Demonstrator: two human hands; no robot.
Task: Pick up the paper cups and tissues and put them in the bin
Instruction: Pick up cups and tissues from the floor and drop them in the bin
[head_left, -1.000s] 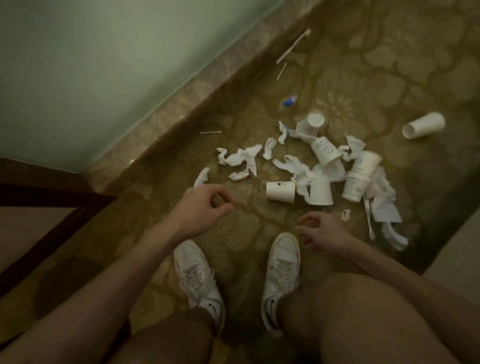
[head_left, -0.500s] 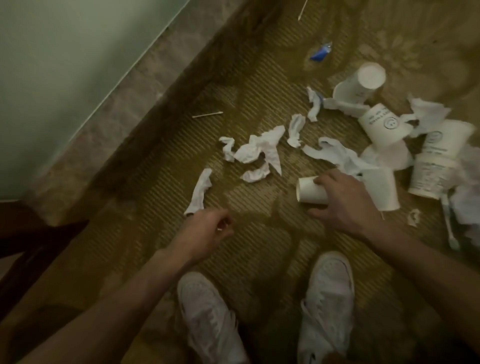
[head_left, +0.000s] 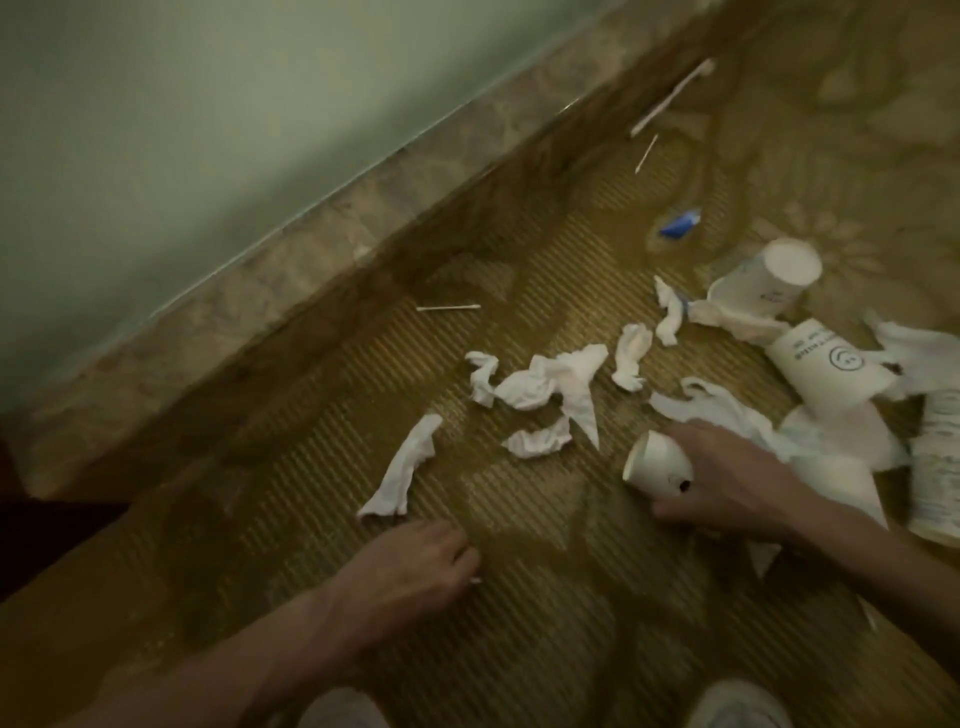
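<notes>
Carpet (head_left: 519, 649) bears tissues (head_left: 545, 384); right hand (head_left: 727, 478) grips 1 paper cup (head_left: 657, 465), left hand (head_left: 400, 566) curled, hold unclear.

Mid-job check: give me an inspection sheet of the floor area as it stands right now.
Surface: patterned carpet, dimly lit.
Job's things: paper cup held, mouth facing left; smiley cup and far cup lie among tissues; crumpled tissue and tissue strip lie loose on the carpet; bin not in view.
Clutter: cotton swab, blue wrapper, long white stick.
Hands: right hand grips the paper cup; left hand has curled fingers low over the carpet, and whether it holds anything is unclear.
Cables: nothing seen.
Surroundings: pale wall, marbled skirting, white shoe at the bottom edge.
</notes>
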